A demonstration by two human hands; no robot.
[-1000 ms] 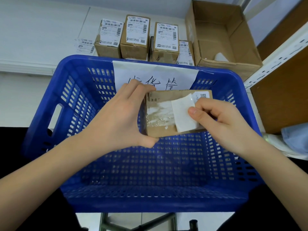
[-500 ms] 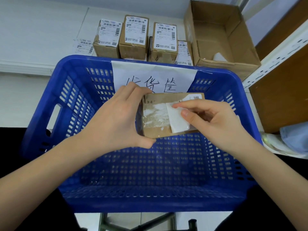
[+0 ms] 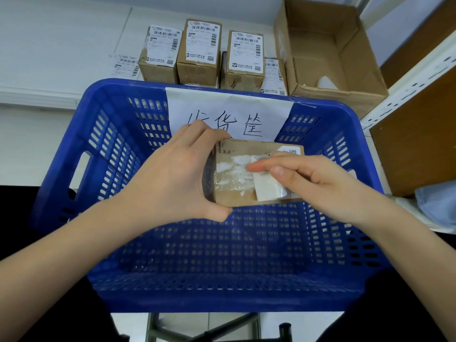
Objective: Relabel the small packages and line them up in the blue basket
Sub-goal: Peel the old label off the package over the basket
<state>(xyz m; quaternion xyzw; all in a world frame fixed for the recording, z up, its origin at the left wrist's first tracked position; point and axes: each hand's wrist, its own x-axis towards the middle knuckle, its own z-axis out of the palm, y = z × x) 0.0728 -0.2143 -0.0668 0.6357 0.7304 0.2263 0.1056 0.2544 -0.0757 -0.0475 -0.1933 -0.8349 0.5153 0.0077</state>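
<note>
While both hands (image 3: 246, 178) grip the package (image 3: 234, 193), basket (image 3: 118, 99) walls surround.

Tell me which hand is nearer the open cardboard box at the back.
Right. The right hand peels the label below the open cardboard box; the left hand grips the package farther left.

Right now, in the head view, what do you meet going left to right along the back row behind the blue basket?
Loose label sheet → first labelled package → taller second package → third package → low fourth package → open cardboard box → white shelf upright.
</note>
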